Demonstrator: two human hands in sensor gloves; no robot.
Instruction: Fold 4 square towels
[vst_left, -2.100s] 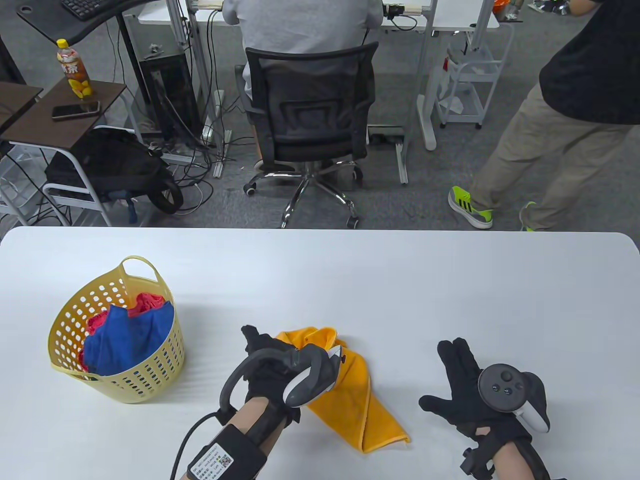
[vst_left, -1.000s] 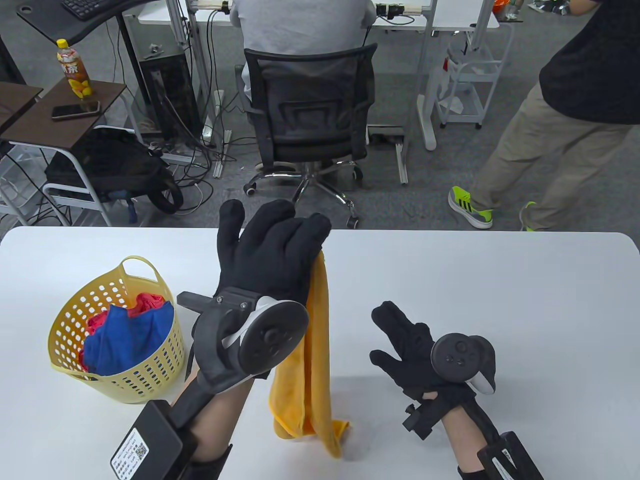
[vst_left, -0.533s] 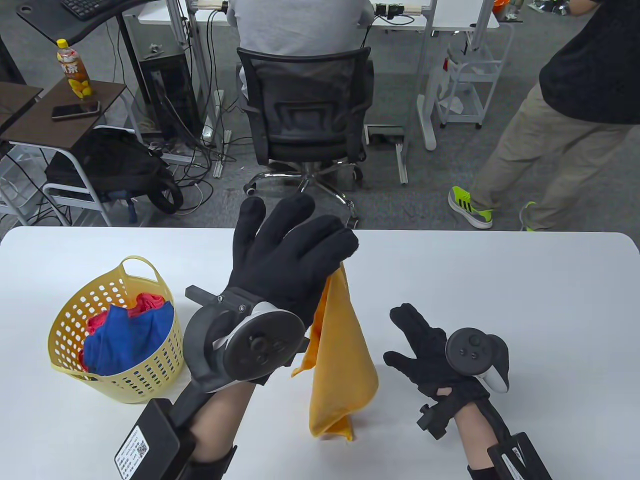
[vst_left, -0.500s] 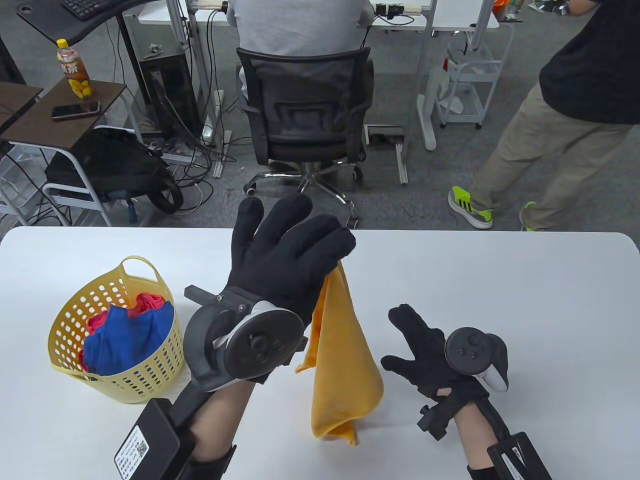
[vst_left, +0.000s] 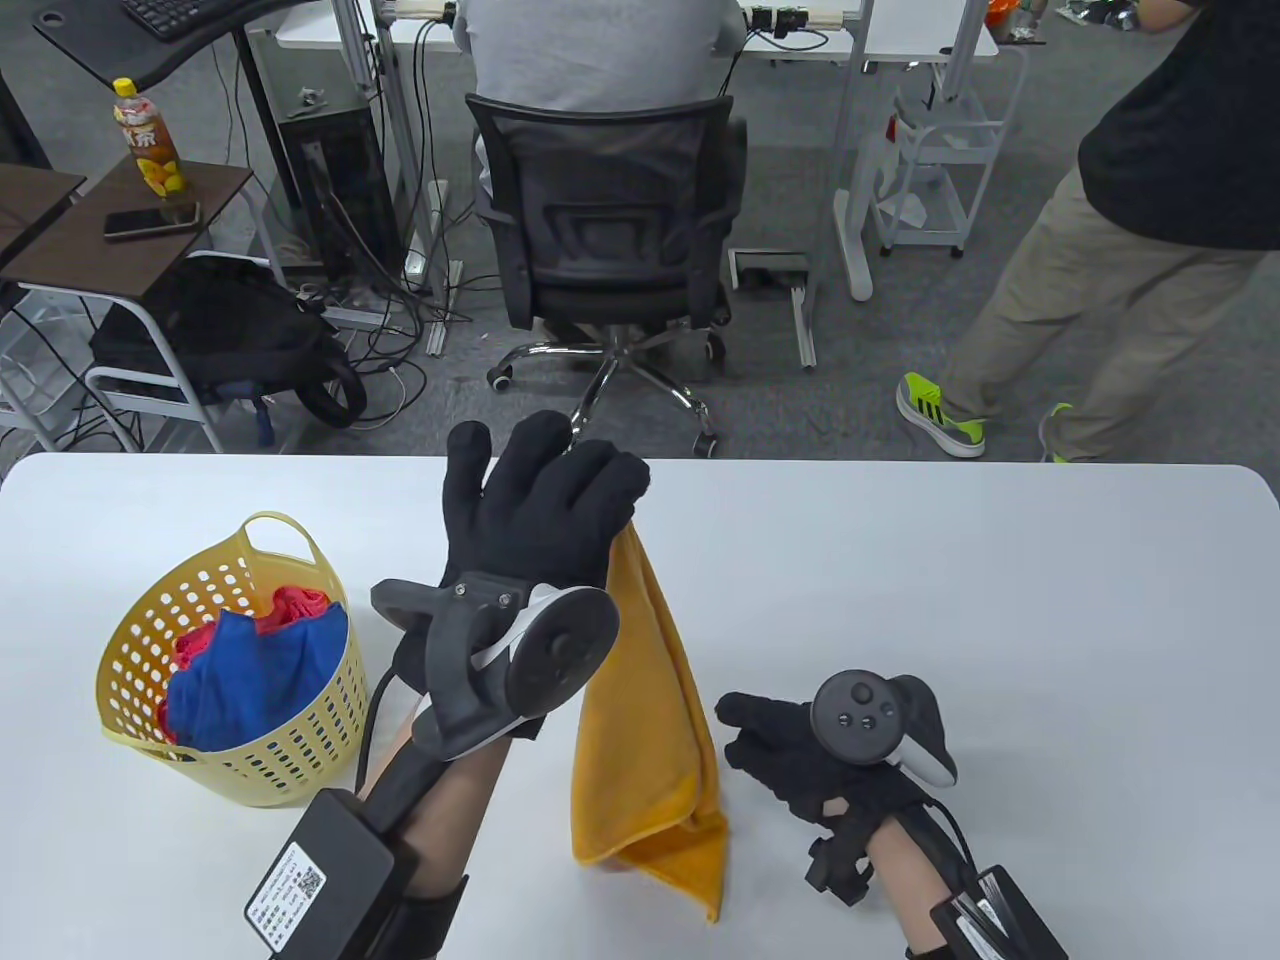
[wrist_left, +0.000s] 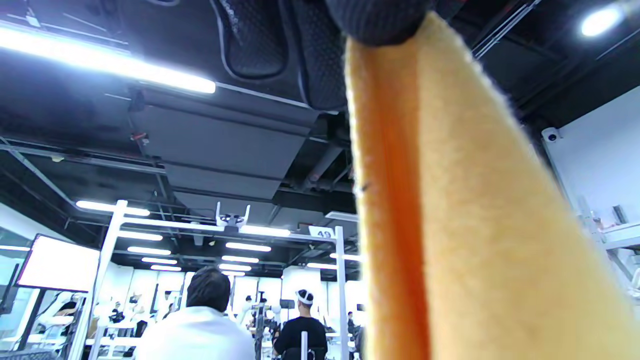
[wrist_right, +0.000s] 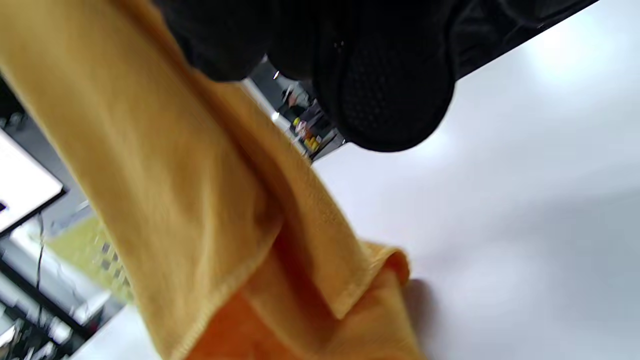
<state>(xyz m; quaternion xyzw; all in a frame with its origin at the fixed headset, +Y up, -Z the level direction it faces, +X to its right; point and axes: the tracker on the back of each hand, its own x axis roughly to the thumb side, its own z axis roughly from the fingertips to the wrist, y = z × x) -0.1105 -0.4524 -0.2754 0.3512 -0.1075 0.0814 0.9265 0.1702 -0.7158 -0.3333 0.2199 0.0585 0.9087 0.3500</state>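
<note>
An orange towel (vst_left: 640, 740) hangs lengthwise from my raised left hand (vst_left: 612, 512), which pinches its top end. The towel's lower end rests crumpled on the white table (vst_left: 1000, 600). In the left wrist view the towel (wrist_left: 475, 225) drops from my fingertips (wrist_left: 380, 20). My right hand (vst_left: 742, 722) is low over the table, against the towel's right edge, fingers curled. In the right wrist view my fingers (wrist_right: 390, 100) are right at the towel (wrist_right: 175, 175); whether they grip it is unclear.
A yellow perforated basket (vst_left: 300, 740) at the table's left holds a blue towel (vst_left: 240, 680) and a red one (vst_left: 290, 605). Beyond the far edge a person sits on an office chair (vst_left: 610, 220), and another person stands at the right.
My left hand has come down and left a little with the towel, whose lower end now lies on the table. My right hand has moved left and down to the towel's edge.
</note>
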